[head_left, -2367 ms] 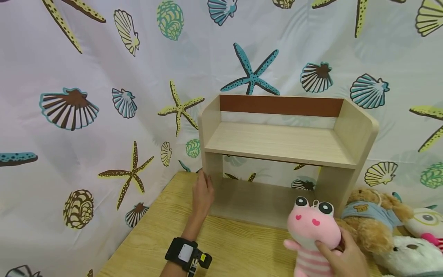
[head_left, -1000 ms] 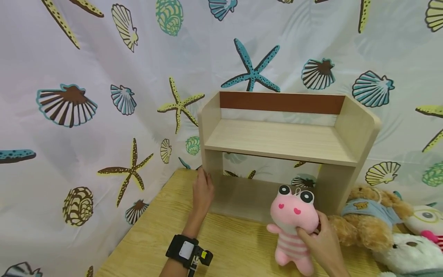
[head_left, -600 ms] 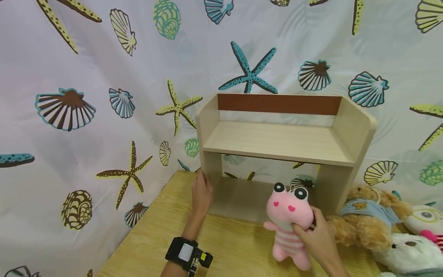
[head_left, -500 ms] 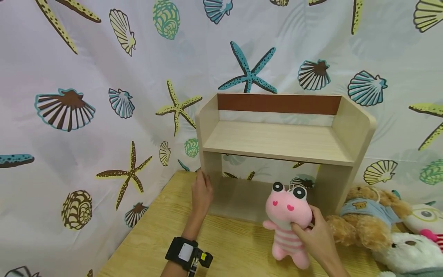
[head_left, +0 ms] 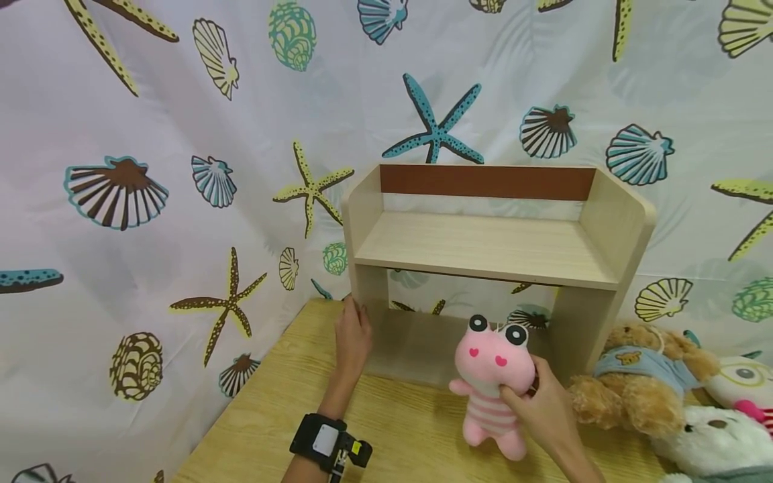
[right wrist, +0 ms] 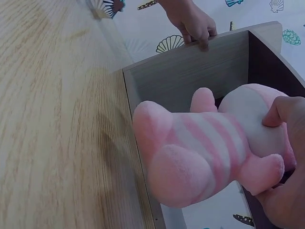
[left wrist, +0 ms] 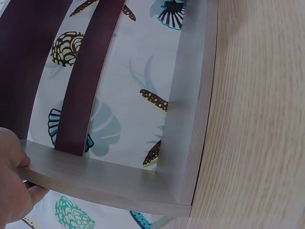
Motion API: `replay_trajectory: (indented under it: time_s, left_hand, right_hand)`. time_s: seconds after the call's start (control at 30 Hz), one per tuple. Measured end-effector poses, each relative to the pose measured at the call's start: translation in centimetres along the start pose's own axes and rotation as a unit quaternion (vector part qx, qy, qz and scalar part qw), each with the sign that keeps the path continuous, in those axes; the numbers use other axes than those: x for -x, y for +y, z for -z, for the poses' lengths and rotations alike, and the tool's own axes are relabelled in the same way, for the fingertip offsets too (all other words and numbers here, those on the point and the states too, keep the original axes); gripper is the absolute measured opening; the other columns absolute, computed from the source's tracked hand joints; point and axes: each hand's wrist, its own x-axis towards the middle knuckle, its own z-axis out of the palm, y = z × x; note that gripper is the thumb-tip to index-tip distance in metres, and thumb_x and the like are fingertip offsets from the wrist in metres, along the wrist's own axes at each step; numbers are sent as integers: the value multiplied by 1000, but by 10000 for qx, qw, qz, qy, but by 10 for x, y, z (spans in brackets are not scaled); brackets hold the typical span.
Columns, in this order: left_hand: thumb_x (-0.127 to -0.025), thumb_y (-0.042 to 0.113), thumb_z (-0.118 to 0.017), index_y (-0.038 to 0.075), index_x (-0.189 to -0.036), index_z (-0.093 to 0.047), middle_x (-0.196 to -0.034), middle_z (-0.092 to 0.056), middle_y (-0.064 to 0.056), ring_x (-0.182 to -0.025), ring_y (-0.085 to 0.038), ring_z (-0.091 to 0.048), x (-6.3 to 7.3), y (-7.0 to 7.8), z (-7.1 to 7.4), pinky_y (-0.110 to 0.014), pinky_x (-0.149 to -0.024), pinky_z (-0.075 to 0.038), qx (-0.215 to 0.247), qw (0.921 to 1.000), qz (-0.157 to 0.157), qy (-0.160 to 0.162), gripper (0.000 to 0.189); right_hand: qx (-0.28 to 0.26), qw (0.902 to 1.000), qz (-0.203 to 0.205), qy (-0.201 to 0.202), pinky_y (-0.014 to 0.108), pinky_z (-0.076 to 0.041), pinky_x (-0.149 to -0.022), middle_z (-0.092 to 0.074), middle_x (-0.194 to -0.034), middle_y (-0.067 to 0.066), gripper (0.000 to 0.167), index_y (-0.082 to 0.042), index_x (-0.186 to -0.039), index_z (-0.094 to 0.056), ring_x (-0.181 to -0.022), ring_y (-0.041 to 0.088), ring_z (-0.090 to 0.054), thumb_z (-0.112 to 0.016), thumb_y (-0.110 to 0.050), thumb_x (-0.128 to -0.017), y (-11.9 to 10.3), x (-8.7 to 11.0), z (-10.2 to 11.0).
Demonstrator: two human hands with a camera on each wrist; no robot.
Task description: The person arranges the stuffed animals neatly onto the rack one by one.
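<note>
My right hand pinches a pink plush toy at the side of its head, thumb by the pale muzzle. The toy has bulging black-and-white eyes, heart-shaped cheeks and a striped belly. It hangs upright in front of the lower opening of a light wooden two-tier shelf; in the right wrist view its feet point toward the table side. My left hand grips the shelf's left side panel, with thumb and fingers on either side of the panel's edge in the left wrist view.
Right of the shelf sit a brown teddy bear in a blue shirt, a white plush animal and a plush with yellow glasses. The shelf stands on a wooden table before a shell-patterned curtain.
My right hand has carried the pink plush toy leftward, from beside the teddy bear to before the shelf's lower opening. My left hand has stayed on the side panel.
</note>
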Motion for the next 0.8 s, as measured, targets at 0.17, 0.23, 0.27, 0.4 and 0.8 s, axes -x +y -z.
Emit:
replay_trajectory:
  time_s: [0.17, 0.23, 0.27, 0.4, 0.8]
  left_hand:
    - [-99, -5, -56, -9, -119, -53, -96, -65, -29, -87, -42, -67, 1, -2, 2, -50, -67, -54, -99, 9998, -136, 52, 21]
    - [-98, -5, -56, -9, -119, -53, -94, -65, -28, -86, -41, -67, 1, -2, 2, -49, -66, -54, -103, 9998, -168, 38, 21]
    - [-98, -5, -55, -9, -119, -53, -94, -65, -28, -86, -41, -67, 1, -2, 2, -49, -66, -54, -96, 9998, -167, 23, 21]
    - [-100, -4, -54, -9, -121, -52, -97, -65, -29, -88, -42, -67, 1, 0, 1, -50, -67, -54, -45, 9999, -63, -72, 21]
    - [-99, -4, -55, -9, -118, -52, -97, -64, -29, -88, -43, -67, 1, 1, 0, -51, -67, -54, -159, 9998, -82, 11, 19]
  right_hand:
    - [15, 10000, 90, -14, 30, -50, -77, -64, -118, 20, 63, 0, -137, -46, -99, 27, -62, -73, -21, -85, -3, -5, -3]
    - [29, 9999, 165, 21, 29, -50, -76, -65, -116, 20, 62, 1, -136, -46, -97, 25, -62, -74, -20, -84, -3, -6, -4]
    - [44, 9998, 200, 39, 28, -50, -76, -65, -115, 19, 62, 1, -136, -46, -96, 25, -61, -74, -20, -84, -3, -7, -4]
    - [176, 9995, 252, 64, 31, -49, -75, -65, -112, 18, 63, 0, -136, -46, -92, 24, -60, -74, -21, -84, -4, -10, -3]
    - [262, 9992, 310, 70, 35, -48, -73, -66, -106, 15, 60, -2, -135, -48, -87, 24, -58, -73, -23, -85, -7, -20, -6]
